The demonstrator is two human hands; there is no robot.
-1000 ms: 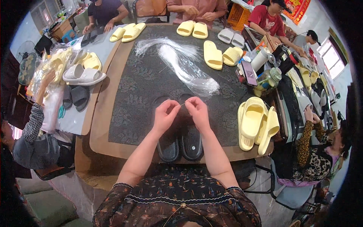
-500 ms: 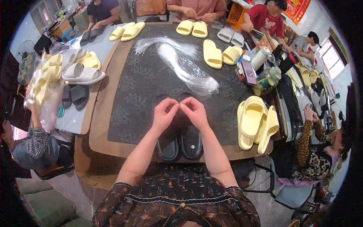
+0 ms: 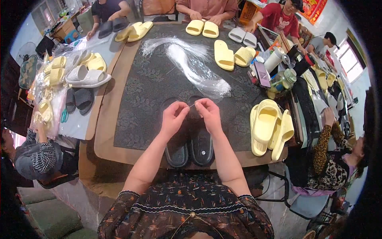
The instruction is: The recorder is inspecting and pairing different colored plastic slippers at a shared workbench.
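Over a pair of black slide slippers (image 3: 177, 154) at the table's near edge, my two hands meet with thumbs and forefingers pinched. My left hand (image 3: 172, 117) is closed on one end of a thin pale strand (image 3: 192, 105). The other end is pinched in my right hand (image 3: 209, 115), a short gap from the left fingertips. My hands and wrists hide part of the slippers. Beyond them lies a long bundle of clear, glossy plastic strands (image 3: 184, 65) on the dark patterned mat (image 3: 139, 99).
Yellow slippers (image 3: 264, 123) are stacked to my right, and more yellow pairs (image 3: 225, 55) stand farther back. A phone (image 3: 262, 74), a jar (image 3: 284, 79) and a flask (image 3: 273, 59) crowd the right edge. Bagged slippers (image 3: 55, 75) cover the left table. Several people work around.
My fingertips have drawn slightly apart, baring the strand between them. A far-left co-worker has raised dark slippers; one in red now reaches to the grey pair. At lower left, a co-worker's hand has shifted.
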